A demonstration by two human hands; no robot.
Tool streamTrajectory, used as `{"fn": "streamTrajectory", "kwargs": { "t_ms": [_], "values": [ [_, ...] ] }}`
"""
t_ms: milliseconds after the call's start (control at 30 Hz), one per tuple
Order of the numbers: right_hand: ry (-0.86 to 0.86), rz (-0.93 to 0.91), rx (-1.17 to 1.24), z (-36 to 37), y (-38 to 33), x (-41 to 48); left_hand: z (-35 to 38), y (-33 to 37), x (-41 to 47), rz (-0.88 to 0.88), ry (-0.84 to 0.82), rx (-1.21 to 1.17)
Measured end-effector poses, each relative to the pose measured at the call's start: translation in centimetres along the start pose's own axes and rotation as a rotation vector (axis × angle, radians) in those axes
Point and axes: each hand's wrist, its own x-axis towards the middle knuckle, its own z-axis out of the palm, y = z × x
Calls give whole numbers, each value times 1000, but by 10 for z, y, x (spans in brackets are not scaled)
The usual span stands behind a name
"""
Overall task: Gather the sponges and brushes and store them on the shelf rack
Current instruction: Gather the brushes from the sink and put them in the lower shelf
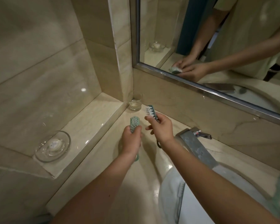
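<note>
Two small scrub brushes are held above the marble counter [103,173]. My left hand [131,141] grips a light green brush [134,124], bristles facing up, and its handle end pokes out below my wrist. My right hand [161,128] grips a darker teal brush [150,111] with white bristles, tilted up toward the back corner. The two brushes are close together but apart. No sponge and no shelf rack are in view.
A drinking glass [135,102] stands in the back corner. A glass soap dish [52,146] with a round soap sits on the raised ledge at left. A chrome faucet [195,143] overhangs the white basin [192,204] at right. A mirror [217,38] covers the back wall.
</note>
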Motion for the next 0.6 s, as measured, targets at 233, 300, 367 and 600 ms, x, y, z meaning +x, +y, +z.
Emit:
{"fn": "streamTrajectory", "kwargs": {
  "t_ms": [233,300,367,600],
  "values": [
    [96,74,249,-38,-23,-70,9,24,-64,81,-91,-3],
    [143,67,275,-57,-21,-90,18,23,-85,81,-143,7],
    [183,61,301,-78,-16,-110,29,20,-108,86,-193,33],
    [330,106,310,-155,12,-177,70,-8,-186,85,-408,90]
  ]
}}
